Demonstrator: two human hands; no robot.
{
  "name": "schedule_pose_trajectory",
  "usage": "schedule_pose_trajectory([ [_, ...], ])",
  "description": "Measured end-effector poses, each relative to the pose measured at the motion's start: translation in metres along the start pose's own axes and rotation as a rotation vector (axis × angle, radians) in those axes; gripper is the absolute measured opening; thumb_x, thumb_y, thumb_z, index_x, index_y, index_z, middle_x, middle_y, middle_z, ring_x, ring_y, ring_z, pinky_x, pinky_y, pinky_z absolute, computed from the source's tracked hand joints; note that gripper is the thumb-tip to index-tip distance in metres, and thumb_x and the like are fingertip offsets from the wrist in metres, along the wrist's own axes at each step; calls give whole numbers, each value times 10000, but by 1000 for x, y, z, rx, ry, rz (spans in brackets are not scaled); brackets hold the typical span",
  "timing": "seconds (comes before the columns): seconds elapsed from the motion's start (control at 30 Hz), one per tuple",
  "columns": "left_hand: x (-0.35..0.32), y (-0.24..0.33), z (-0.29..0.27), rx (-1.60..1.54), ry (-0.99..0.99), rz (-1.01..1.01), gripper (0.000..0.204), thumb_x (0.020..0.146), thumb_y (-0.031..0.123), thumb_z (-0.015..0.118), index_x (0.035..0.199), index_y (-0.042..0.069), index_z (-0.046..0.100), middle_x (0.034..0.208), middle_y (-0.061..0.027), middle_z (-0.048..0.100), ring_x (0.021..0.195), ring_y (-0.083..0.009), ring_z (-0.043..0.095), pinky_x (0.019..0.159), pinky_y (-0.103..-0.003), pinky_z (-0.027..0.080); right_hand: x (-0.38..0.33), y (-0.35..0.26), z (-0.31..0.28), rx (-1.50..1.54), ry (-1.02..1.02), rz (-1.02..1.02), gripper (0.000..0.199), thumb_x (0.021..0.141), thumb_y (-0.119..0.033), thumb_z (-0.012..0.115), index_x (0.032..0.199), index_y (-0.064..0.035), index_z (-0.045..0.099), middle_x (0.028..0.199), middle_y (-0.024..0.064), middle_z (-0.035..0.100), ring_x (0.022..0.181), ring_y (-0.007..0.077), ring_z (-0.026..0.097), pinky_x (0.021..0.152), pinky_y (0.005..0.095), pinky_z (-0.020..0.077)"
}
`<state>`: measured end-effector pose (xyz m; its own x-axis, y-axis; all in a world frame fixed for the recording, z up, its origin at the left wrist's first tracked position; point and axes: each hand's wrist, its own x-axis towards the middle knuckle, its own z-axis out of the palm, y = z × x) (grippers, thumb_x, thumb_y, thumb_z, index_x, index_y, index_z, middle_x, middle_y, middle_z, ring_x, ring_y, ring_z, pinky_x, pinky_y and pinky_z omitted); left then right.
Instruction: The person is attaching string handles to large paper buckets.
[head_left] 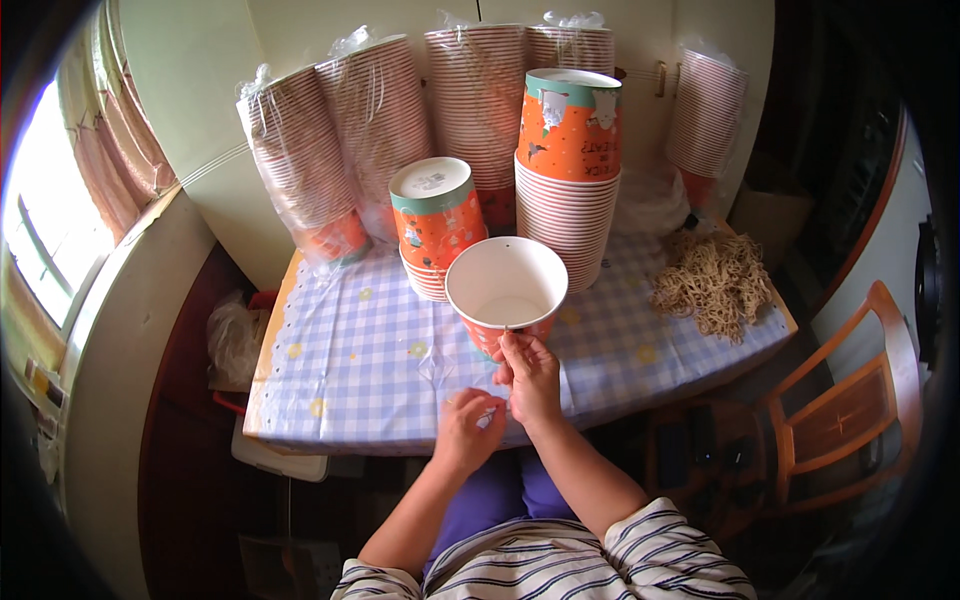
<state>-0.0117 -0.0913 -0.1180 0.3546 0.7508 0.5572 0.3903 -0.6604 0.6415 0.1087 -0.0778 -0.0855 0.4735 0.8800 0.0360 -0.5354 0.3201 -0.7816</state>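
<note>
An orange paper bucket (508,285) with a white inside stands tilted toward me over the table, its open mouth up. My right hand (530,375) pinches its near side just below the rim, by a small dark spot there. Another small hole shows in the far rim. My left hand (468,428) is closed beside the right one, fingers curled together; whatever is between them, if anything, is too small to make out. Behind the bucket are a short upside-down stack of buckets (437,215) and a taller upside-down stack (568,200), orange with green bands.
Bagged bucket stacks (375,110) line the back of the table, with another bagged stack (708,115) at the right. A heap of tan cords (715,285) lies at the table's right. The table wears a blue checked cloth (350,370). A wooden chair (840,420) stands right.
</note>
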Motion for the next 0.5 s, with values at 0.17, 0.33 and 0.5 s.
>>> schedule_pose_trajectory([
  [0.17,64,31,-43,306,191,227,291,653,93,705,937,114,645,953,-52,601,918,-268,550,800,-394,398,-3,-12,-11,10,-42,140,150,887,-194,637,896,-51,594,716,10,558,462,29,355,463,208,318],
  [0.33,112,47,-45,392,-77,440,311,650,72,680,956,101,634,942,-51,596,980,-253,553,883,-395,394,1,-6,-16,-30,4,116,173,879,-217,647,886,-52,592,727,5,550,489,35,372,466,195,307],
  [0.5,124,31,-36,357,-285,372,216,693,73,657,908,80,647,827,-68,623,871,-257,599,835,-379,421,3,-7,-21,-112,-11,50,183,876,-232,652,845,-65,585,725,-2,554,517,37,403,467,198,315],
])
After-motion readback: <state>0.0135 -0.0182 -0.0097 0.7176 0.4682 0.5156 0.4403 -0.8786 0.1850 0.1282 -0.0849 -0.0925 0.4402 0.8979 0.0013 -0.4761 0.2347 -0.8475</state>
